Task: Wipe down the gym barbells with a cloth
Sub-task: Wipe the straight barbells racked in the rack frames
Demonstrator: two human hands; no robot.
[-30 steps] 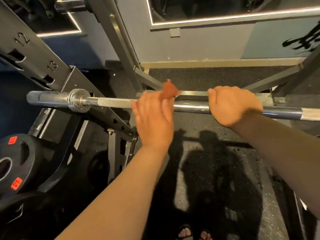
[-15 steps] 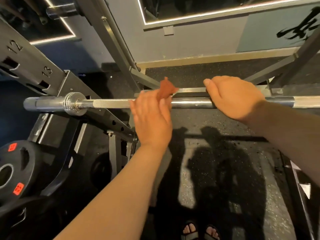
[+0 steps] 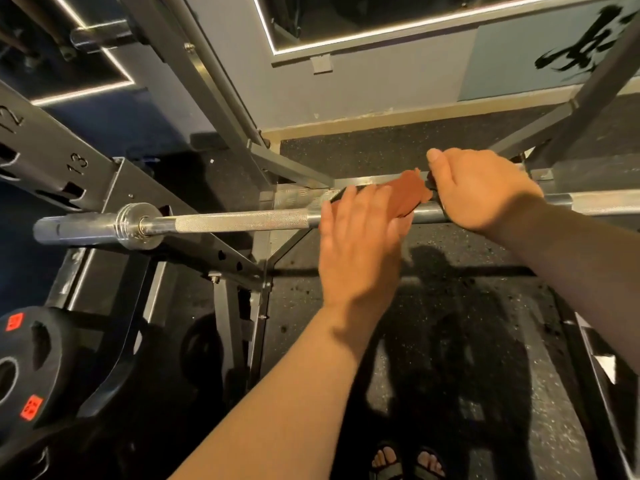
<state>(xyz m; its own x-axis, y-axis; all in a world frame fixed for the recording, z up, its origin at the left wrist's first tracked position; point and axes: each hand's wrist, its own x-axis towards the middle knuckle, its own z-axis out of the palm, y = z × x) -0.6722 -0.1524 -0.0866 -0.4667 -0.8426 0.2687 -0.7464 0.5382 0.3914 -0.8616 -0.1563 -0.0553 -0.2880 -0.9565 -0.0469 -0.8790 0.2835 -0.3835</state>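
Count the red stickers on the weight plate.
2, both on the weight plate at bottom left: upper sticker, lower sticker. More may be cut off by the frame.

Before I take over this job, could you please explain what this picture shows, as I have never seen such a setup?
No machine here: one wide camera on a person's head looks forward and down at their two bare hands. The long steel rod is a barbell, lying across a rack with numbered uprights. The right hand curls round the bar, apparently steadying it. The left hand lies flat, fingers straight, pressing an orange cloth against the bar. At lower left sits a black weight plate with red stickers. Underneath are the speckled rubber floor and the person's sandalled feet.
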